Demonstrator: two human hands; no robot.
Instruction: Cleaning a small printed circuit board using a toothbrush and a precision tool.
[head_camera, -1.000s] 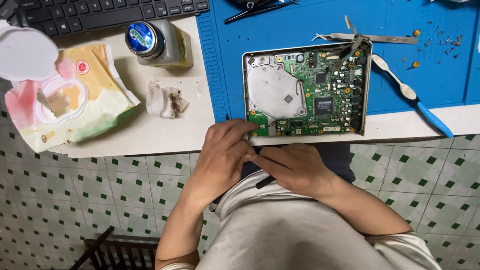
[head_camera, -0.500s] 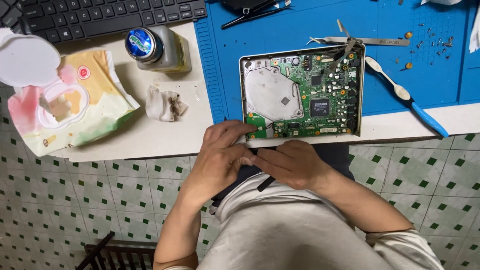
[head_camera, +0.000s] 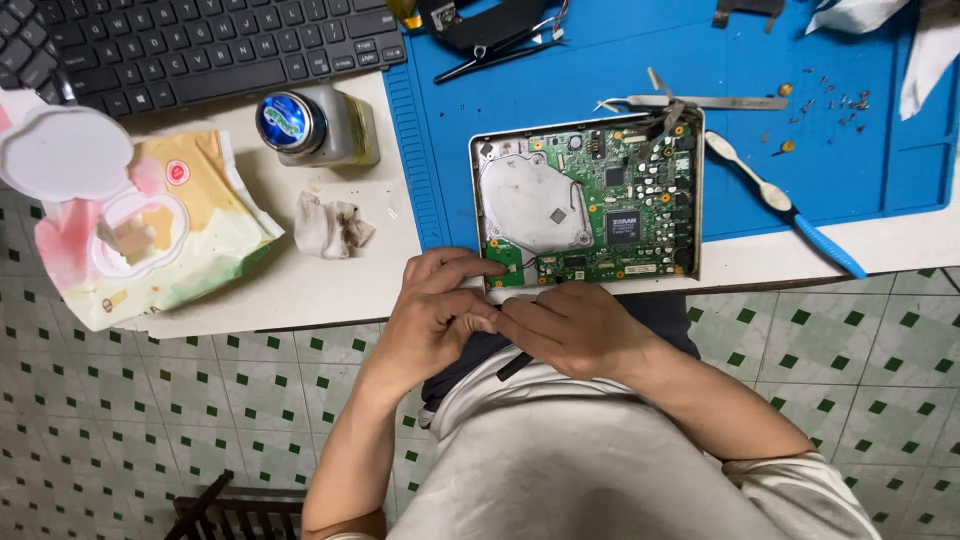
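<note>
At the tabletop's left edge we see a pastel soft wet-wipe pack (head_camera: 150, 235) with its lid open, then a soiled crumpled tissue (head_camera: 330, 228). Our left hand (head_camera: 435, 315) and right hand (head_camera: 575, 330) meet at the near edge, fingers curled narrow, pinching something we cannot make out. The opened silver-framed green circuit board (head_camera: 590, 205) lies on the blue mat's near edge, cover off, screws scattered; reassembly apparently remains.

A white worktable (head_camera: 300, 290) stands over a floor of pale tiles with green squares (head_camera: 150, 420); a dark slatted stool (head_camera: 240, 512) sits below the table.
</note>
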